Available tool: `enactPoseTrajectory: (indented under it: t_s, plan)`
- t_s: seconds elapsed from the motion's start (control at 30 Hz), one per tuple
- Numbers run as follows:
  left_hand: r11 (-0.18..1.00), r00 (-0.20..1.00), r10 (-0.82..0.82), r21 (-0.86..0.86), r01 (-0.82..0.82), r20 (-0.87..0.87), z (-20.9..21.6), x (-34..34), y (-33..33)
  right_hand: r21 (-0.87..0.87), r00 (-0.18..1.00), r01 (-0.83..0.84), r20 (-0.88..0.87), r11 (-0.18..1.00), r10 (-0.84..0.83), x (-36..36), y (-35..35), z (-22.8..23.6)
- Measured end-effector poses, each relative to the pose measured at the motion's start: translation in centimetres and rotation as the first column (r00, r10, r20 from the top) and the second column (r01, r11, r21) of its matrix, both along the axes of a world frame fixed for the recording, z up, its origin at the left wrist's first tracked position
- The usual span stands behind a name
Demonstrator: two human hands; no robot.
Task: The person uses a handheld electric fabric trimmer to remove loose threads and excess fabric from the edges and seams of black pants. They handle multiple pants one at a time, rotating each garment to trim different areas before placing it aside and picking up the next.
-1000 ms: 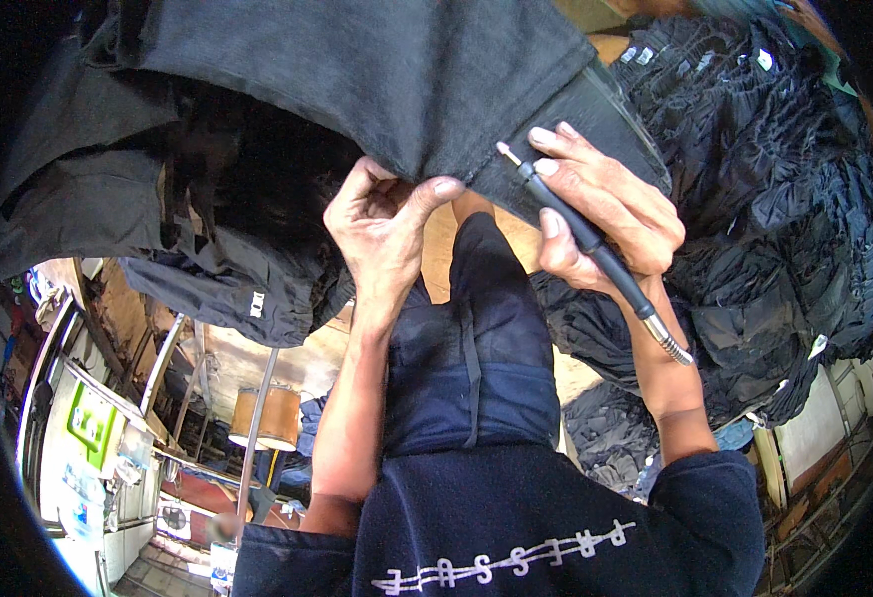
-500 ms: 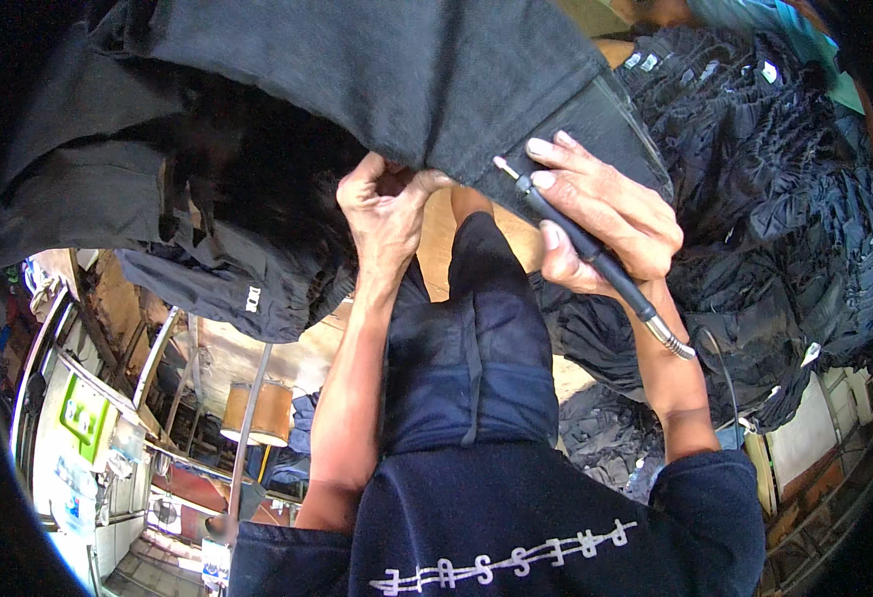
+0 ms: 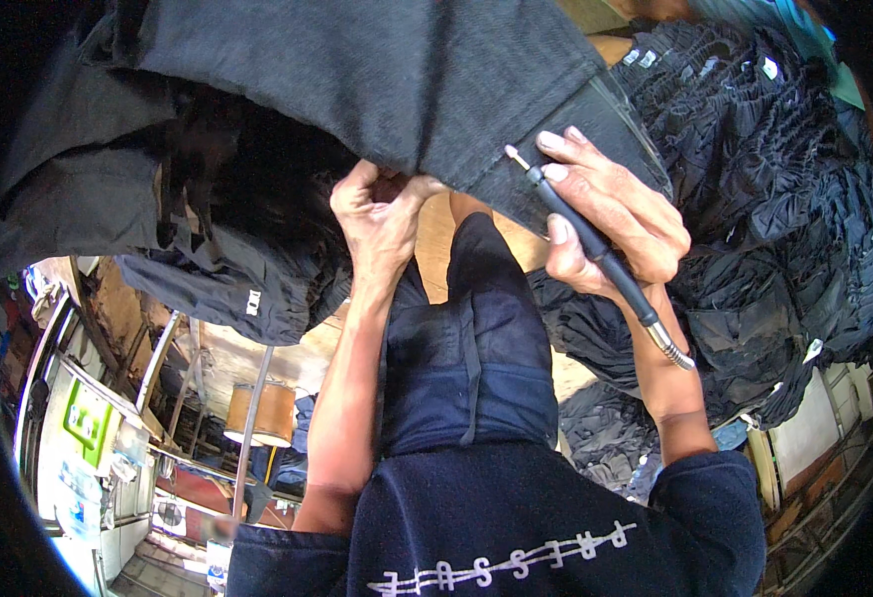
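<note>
A large dark grey-black garment [image 3: 357, 80] is spread across the upper middle, with a seamed hem panel at its right. My left hand [image 3: 382, 219] is closed on its lower edge, thumb and fingers pinching the cloth. To the right, my right hand [image 3: 621, 219] is wrapped round a black pen-shaped tool [image 3: 584, 231] with a pale metal tip and a coiled spring at its rear end. The tip points up and left over the hem panel; whether it touches the cloth I cannot tell. The fingers of this hand lie along the panel.
A big heap of black gathered garments [image 3: 755, 199] fills the right side. More dark cloth [image 3: 247, 289] hangs at the left, above a brown drum-shaped stool [image 3: 260, 413] and a thin metal pole [image 3: 253, 428]. My legs in dark shorts [image 3: 471, 348] are below the work.
The tool's tip has shifted slightly up and to the right, along with my right hand. My left hand has edged a little left, still pinching the garment.
</note>
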State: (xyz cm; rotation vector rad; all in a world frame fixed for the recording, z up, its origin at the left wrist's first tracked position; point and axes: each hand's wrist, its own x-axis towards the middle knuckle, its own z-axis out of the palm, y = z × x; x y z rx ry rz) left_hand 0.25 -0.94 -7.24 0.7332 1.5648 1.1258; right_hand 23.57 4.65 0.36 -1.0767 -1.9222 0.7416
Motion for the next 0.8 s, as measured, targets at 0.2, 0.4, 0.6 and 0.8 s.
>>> enactPoseTrajectory:
  t_s: [0.2, 0.4, 0.6, 0.8]
  plan:
    - [1.000, 1.000, 0.013, 0.001, -0.013, 0.002, 0.11, 0.00, -0.02, 0.022, 1.000, -0.017, 0.016, 1.000, 0.017, 0.40, 0.06, -0.16]
    - [0.999, 0.999, 0.048, -0.009, -0.048, 0.016, 0.02, 0.28, -0.01, 0.033, 0.999, 0.029, 0.026, 0.999, -0.030, 0.42, 0.01, -0.33]
    - [0.999, 1.000, 0.013, -0.042, -0.014, -0.020, 0.15, -0.04, -0.12, 0.025, 0.998, 0.057, 0.031, 0.998, -0.058, 0.44, 0.15, -0.21]
    - [0.997, 0.998, 0.055, -0.053, -0.054, 0.018, -0.10, 0.24, -0.22, 0.030, 0.991, 0.126, 0.048, 0.992, -0.127, 0.37, 0.13, -0.36]
